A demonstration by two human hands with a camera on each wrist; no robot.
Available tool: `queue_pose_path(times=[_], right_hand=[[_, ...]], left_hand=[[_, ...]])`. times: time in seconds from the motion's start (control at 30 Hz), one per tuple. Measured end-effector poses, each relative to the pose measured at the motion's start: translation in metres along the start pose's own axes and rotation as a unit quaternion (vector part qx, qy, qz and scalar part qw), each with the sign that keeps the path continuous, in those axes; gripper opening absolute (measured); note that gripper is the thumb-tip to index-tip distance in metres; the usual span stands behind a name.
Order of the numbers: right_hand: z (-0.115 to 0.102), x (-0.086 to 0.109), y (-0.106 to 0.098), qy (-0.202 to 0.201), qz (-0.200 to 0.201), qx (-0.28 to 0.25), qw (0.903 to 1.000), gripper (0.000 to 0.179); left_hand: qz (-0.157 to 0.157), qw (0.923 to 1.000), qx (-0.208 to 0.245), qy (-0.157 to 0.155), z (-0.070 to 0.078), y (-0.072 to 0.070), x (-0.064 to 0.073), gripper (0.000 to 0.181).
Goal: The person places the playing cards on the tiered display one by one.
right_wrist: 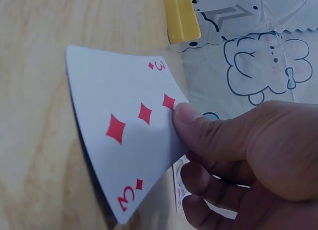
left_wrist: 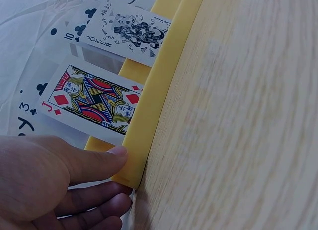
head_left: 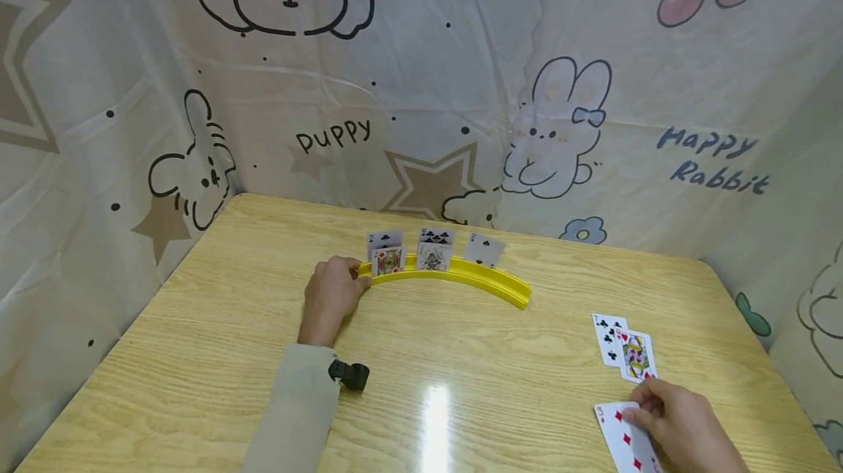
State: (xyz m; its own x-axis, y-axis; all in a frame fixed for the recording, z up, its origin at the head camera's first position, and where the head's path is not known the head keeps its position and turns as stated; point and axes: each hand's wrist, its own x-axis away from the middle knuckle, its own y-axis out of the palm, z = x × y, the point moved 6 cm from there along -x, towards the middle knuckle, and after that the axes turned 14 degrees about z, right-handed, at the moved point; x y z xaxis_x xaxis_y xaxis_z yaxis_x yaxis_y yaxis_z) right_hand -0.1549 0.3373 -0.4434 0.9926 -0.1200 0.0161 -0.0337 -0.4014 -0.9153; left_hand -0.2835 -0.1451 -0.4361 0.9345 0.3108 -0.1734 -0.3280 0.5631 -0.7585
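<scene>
Right hand [head_left: 688, 425] pinches the three of diamonds [head_left: 621, 438] tight, and the yellow card rack [head_left: 492, 282] curves nine-to-three at its ten o'clock, left hand [head_left: 331, 288] gripping the nine-o'clock end.

1. Cloth backdrop [head_left: 408, 85]: "PUPPY", "Happy Rabbit".
2. Three of diamonds [right_wrist: 130, 103]: "3" at two corners.
3. Jack of diamonds [left_wrist: 94, 102]: "J".
4. Joker card [left_wrist: 130, 31]: "JOKER".
5. Ten of clubs [left_wrist: 78, 30]: "10".
6. Three of clubs [left_wrist: 41, 89]: "3".
7. Seven of clubs [head_left: 607, 339]: "7".
</scene>
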Motion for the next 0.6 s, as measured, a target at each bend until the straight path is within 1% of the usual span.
queue_pose_path(times=[0.07, 0.17, 0.43, 0.6], right_hand=[[-0.002, -0.001, -0.002, -0.002, 0.000, -0.002, 1.0000, 0.015], [-0.006, -0.001, -0.007, -0.013, 0.013, -0.006, 0.9998, 0.015], [-0.018, 0.001, -0.020, -0.066, 0.073, -0.022, 0.9949, 0.015], [-0.024, -0.001, -0.024, -0.074, 0.078, -0.033, 0.9937, 0.015]], left_hand=[[-0.001, 1.0000, -0.001, 0.001, 0.000, 0.000, 0.000, 0.039], [-0.001, 1.0000, -0.002, 0.000, -0.001, 0.001, -0.001, 0.039], [-0.001, 1.0000, 0.002, -0.005, -0.001, 0.002, 0.000, 0.039], [-0.003, 1.0000, 0.000, -0.005, -0.001, 0.002, 0.000, 0.039]])
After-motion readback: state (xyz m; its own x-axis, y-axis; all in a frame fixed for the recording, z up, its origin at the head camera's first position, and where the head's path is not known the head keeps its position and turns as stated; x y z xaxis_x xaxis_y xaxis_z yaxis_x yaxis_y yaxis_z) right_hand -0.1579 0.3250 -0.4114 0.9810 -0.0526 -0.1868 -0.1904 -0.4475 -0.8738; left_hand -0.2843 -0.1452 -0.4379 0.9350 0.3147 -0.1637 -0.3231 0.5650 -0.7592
